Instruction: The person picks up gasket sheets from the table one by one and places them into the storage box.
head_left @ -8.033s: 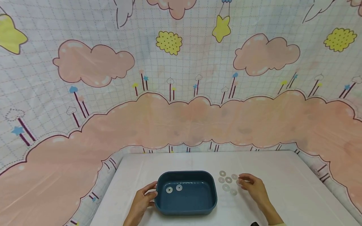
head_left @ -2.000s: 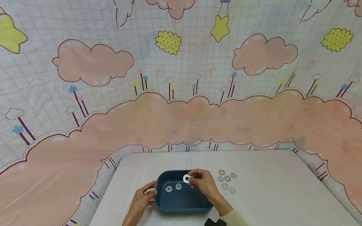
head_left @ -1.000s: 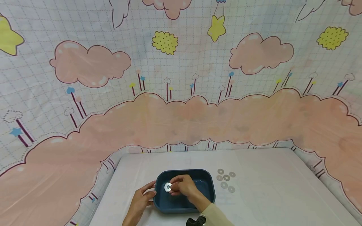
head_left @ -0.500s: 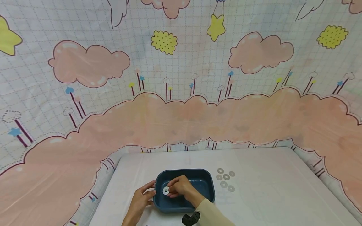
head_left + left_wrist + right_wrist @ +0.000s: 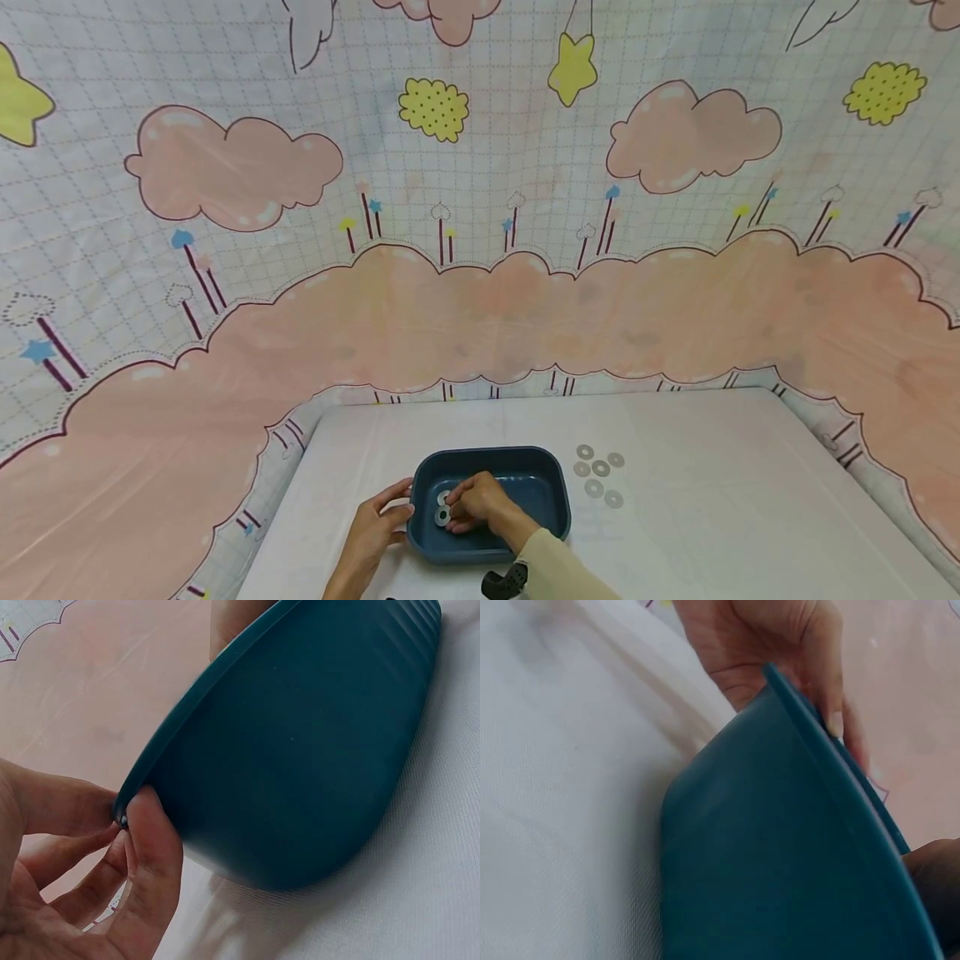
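Since half a second ago the right hand (image 5: 474, 505) has gone lower into the tray (image 5: 551, 483), and the washer (image 5: 442, 517) it carries is now down near the tray floor, close to the left wall. The fingers are curled around this washer and pinch it. A second washer (image 5: 442, 498) lies just behind it in the tray. The left hand (image 5: 378, 527) holds the left rim of the tray, thumb on the edge, fingers curled at the outer wall. Five loose washers (image 5: 597, 475) lie on the white table (image 5: 712, 500), just to the right of the tray.
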Tool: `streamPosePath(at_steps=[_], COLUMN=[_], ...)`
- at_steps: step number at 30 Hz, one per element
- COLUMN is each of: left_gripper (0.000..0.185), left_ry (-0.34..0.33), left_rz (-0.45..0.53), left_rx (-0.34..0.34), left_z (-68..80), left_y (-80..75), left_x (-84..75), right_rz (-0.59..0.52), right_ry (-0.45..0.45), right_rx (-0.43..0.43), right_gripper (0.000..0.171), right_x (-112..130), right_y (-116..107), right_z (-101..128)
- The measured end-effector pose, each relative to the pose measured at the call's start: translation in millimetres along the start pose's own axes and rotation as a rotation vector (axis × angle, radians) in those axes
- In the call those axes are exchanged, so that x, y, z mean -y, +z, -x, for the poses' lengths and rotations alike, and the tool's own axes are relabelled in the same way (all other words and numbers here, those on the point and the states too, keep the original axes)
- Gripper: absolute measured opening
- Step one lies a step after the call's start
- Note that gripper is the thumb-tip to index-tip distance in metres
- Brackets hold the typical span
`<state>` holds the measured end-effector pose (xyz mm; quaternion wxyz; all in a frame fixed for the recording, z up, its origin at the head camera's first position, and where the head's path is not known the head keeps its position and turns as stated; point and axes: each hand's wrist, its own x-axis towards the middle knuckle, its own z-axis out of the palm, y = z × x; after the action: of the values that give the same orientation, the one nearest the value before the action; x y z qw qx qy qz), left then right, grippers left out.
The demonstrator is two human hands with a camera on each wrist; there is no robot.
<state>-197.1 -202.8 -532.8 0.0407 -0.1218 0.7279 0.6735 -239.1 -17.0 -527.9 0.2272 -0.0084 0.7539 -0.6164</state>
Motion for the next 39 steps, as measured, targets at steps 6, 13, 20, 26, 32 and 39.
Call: streamPosePath(at_steps=[6, 13, 20, 26, 32, 39], left_gripper=[0.047, 0.049, 0.049, 0.049, 0.048, 0.048], left_ry=[0.003, 0.005, -0.009, -0.005, -0.001, -0.011], left_rz=[0.004, 0.002, -0.007, -0.016, -0.023, -0.024], left_rx=[-0.006, 0.000, 0.001, -0.003, -0.007, -0.014], left_z=[1.3, 1.2, -2.1, -1.5, 0.8, 1.0], left_y=[0.8, 0.3, -1.1, -1.3, 0.0, 1.4], left_x=[-0.1, 0.7, 4.7, 4.2, 1.9, 3.4], right_rz=[0.067, 0.115, 0.122, 0.042, -0.010, -0.035], right_ry=[-0.012, -0.053, -0.095, -0.163, -0.213, -0.261], right_rx=[-0.016, -0.056, -0.062, -0.028, 0.009, 0.029], right_gripper=[0.017, 0.014, 0.021, 0.023, 0.027, 0.024], right_x=[2, 4, 6, 11, 16, 19], right_y=[1, 0, -9, -23, -36, -52], right_z=[2, 7, 13, 20, 30, 41])
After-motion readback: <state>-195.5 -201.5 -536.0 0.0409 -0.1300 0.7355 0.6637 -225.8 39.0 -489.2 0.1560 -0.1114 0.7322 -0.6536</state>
